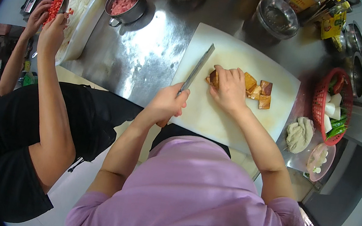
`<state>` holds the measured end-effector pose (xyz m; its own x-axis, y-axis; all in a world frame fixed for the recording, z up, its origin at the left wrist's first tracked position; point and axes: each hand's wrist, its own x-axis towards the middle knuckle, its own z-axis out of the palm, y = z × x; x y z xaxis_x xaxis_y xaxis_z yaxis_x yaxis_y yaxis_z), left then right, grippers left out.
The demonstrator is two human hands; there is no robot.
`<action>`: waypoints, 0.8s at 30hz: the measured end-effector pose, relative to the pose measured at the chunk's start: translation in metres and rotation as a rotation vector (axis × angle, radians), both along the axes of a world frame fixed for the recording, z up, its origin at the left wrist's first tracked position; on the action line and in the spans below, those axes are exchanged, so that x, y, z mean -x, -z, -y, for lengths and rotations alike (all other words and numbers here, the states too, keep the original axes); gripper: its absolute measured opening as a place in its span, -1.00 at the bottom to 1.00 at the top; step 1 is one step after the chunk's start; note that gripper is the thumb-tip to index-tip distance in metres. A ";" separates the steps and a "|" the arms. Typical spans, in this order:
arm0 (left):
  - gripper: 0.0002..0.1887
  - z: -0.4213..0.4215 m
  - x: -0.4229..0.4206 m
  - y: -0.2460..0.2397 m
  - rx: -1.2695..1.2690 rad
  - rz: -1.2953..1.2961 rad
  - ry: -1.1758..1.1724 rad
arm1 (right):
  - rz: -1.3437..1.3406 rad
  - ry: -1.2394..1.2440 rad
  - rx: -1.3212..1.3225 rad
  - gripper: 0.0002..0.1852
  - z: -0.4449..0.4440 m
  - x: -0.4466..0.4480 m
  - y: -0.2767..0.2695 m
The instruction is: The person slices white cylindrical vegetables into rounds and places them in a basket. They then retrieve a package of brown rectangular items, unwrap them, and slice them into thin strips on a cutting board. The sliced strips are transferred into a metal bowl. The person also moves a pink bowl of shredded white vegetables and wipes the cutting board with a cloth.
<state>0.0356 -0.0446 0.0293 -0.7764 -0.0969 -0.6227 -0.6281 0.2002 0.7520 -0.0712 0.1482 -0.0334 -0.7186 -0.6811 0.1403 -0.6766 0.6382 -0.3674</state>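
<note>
My left hand (169, 101) grips the wooden handle of a cleaver (197, 67). Its blade stands edge-down or nearly so over the left part of a white cutting board (211, 122), a short way left of the food. Under the curled fingers of my right hand (230, 88) are brown pieces that look like smoked tofu (213, 78), partly hidden by the hand. More browned tofu pieces (265, 96) lie just right of my fingers, some overlapping, with cut faces of lighter colour.
Left of me a co-worker's hands (52, 30) hold a bowl of chopped red peppers (57, 3) over a white tub (85, 30). A pot of minced meat (125, 16) stands nearby. Rightward are a red basket (317, 104), a cloth (299, 135) and a pink bowl (328, 161).
</note>
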 end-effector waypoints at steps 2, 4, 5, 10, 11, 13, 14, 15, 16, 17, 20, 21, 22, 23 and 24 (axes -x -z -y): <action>-0.68 0.005 -0.001 -0.002 -0.016 -0.021 0.004 | 0.023 -0.044 0.088 -0.42 0.000 -0.002 0.004; -0.69 0.009 -0.002 -0.004 -0.062 0.024 -0.028 | 0.040 -0.078 0.193 -0.44 0.001 -0.004 0.008; -0.68 0.011 -0.002 -0.005 -0.085 0.040 -0.047 | 0.164 -0.071 0.221 -0.46 0.001 -0.005 0.011; -0.68 0.009 -0.007 -0.007 -0.061 0.037 -0.072 | 0.135 -0.071 0.243 -0.57 0.004 0.005 0.021; -0.68 0.008 -0.008 -0.007 -0.046 0.043 -0.080 | 0.153 0.001 0.258 -0.58 0.003 0.010 0.023; -0.70 0.004 -0.009 -0.007 -0.012 0.039 -0.081 | 0.209 0.173 0.278 -0.59 -0.001 0.018 0.025; -0.70 0.002 -0.009 -0.007 0.007 0.031 -0.072 | 0.319 0.203 0.283 -0.55 -0.002 0.021 0.025; -0.71 0.001 -0.009 -0.006 0.028 0.027 -0.062 | 0.203 0.143 0.216 -0.54 -0.003 0.022 0.026; -0.70 -0.001 -0.008 -0.007 0.048 0.024 -0.048 | 0.092 0.103 0.157 -0.52 -0.004 0.022 0.026; -0.69 -0.002 -0.008 -0.007 0.071 0.025 -0.034 | -0.019 0.064 0.097 -0.51 -0.003 0.022 0.027; -0.59 -0.002 -0.004 -0.008 0.089 0.094 -0.015 | 0.004 0.081 0.041 -0.43 0.001 0.016 0.029; -0.55 -0.001 -0.003 -0.009 0.087 0.123 -0.013 | 0.008 0.093 0.044 -0.42 0.002 0.014 0.029; -0.50 -0.002 -0.002 -0.010 0.078 0.127 -0.022 | 0.005 0.061 0.065 -0.42 0.002 0.011 0.029; -0.46 -0.002 -0.002 -0.011 0.068 0.125 -0.029 | 0.008 0.043 0.080 -0.42 0.003 0.009 0.029; -0.42 -0.003 -0.001 -0.011 0.055 0.106 -0.040 | 0.007 0.032 0.096 -0.42 0.003 0.006 0.029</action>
